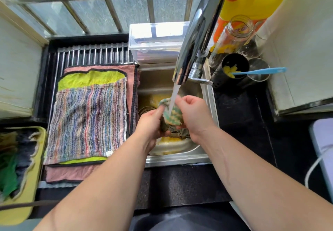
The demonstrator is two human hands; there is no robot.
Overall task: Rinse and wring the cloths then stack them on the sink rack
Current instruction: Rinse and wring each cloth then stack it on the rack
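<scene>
Over the sink [207, 104] at centre frame, both hands are clutching the green-checked cloth [173, 117] under the tap [196, 32] stream: the left hand [151, 122] is curling round its lower-left end, the right hand [193, 115] round its upper-right. The rack [90, 54], already bearing stacked cloths [86, 118], is lying at frame left, nearer the left hand.

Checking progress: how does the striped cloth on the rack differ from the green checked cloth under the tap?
The striped cloth lies spread flat on the rack, untouched; the green checked cloth is bunched, gripped by the left hand and right hand under running water. Both are patterned.
</scene>
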